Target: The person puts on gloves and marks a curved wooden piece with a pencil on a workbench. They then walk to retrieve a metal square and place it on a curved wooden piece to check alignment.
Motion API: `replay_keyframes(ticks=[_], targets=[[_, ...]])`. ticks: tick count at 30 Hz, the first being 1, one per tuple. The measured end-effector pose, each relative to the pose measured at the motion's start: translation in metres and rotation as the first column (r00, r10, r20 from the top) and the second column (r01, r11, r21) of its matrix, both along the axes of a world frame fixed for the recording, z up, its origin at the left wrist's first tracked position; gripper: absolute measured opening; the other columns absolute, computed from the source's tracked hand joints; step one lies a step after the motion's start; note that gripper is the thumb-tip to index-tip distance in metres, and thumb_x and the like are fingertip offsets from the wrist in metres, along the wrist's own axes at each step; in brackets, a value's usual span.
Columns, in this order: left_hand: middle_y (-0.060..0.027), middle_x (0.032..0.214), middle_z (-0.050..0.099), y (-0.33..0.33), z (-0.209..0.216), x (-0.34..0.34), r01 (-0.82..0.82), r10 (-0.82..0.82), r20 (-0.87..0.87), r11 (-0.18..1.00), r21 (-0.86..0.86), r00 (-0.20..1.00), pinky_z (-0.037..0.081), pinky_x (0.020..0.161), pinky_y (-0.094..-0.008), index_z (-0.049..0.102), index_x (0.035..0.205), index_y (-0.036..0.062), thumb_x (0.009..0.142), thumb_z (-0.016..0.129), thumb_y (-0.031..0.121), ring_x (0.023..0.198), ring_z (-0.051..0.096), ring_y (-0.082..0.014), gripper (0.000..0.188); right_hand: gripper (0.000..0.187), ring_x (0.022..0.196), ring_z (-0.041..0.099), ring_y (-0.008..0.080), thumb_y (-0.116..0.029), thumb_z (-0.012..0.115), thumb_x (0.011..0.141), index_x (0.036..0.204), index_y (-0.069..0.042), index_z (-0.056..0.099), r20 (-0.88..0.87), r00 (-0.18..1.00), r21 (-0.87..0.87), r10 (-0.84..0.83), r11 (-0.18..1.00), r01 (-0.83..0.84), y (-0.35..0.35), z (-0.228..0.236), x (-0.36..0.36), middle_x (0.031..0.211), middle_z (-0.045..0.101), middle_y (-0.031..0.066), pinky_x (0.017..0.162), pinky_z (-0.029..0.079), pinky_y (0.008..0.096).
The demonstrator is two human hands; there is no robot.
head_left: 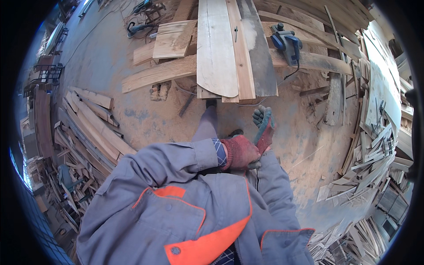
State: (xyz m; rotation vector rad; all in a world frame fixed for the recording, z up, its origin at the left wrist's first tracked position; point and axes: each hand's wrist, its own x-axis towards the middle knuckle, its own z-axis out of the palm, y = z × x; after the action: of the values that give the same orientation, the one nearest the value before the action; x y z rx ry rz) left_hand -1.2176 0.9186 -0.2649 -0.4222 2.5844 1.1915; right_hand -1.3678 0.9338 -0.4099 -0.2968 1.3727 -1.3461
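So, left to right: the left hand (241,152) is wrapped around the spot where the right glove (265,137) meets the sleeve (270,168), though I can't tell what its hidden fingers pinch; the right hand (264,123) curls loosely, well apart from the blue planer (286,44). Looks like a glove or sleeve fix to me, and I'd guess a steady tug comes next.

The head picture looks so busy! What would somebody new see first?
Probably the bright orange trim on the gray jacket, low in the picture. Just above it are two red-and-gray gloves, with the left hand at the wrist of the right hand. Then maybe the long pale plank at top center and the blue electric planer to its right.
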Motion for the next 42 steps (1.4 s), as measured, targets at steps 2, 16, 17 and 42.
replay_keyframes(ticks=[2,16,17,42], targets=[[-0.0174,0.098,0.075,-0.008,-0.003,0.003,-0.044,0.038,0.054,0.993,0.111,0.998,0.056,0.080,-0.0516,0.073,0.101,0.0078,0.097,0.058,0.050,0.094,0.072,-0.0399,0.045,0.067,0.091,0.070,0.0195,-0.055,0.055,0.105,0.133,0.005,0.064,0.044,0.999,0.016,0.019,1.000,-0.019,-0.002,0.004,0.001,0.109,0.073,0.0133,0.087,0.056,0.0345],[-0.0079,0.111,0.073,-0.151,-0.336,0.214,-0.968,0.847,0.532,-0.117,0.220,0.018,0.054,0.084,-0.0324,0.062,0.135,0.0012,0.097,0.073,0.046,0.096,0.066,-0.0191,0.059,0.035,0.079,0.069,0.0110,-0.036,0.070,0.099,0.119,-0.007,0.074,-0.222,0.972,0.642,0.078,0.762,0.086,0.195,-0.043,-0.046,0.095,0.074,0.0028,0.070,0.054,0.0266],[-0.0120,0.131,0.066,-0.153,-0.360,0.225,-0.982,0.852,0.522,-0.056,0.183,0.048,0.051,0.095,-0.0319,0.048,0.147,-0.0025,0.103,0.066,0.046,0.111,0.063,-0.0226,0.068,0.035,0.079,0.069,0.0112,-0.036,0.071,0.099,0.118,-0.007,0.074,-0.222,0.970,0.707,0.096,0.701,0.092,0.211,-0.038,-0.046,0.094,0.074,0.0031,0.070,0.054,0.0268],[-0.0211,0.125,0.070,-0.193,-0.450,0.262,-0.981,0.798,0.602,-0.139,0.139,-0.028,0.051,0.098,-0.0395,0.060,0.137,-0.0082,0.081,0.065,0.085,0.116,0.065,-0.0322,0.109,0.047,0.092,0.072,0.0191,-0.040,0.062,0.104,0.133,-0.004,0.068,-0.031,0.990,0.851,0.139,0.524,-0.047,0.237,0.002,0.013,0.111,0.074,0.0102,0.080,0.057,0.0328]])
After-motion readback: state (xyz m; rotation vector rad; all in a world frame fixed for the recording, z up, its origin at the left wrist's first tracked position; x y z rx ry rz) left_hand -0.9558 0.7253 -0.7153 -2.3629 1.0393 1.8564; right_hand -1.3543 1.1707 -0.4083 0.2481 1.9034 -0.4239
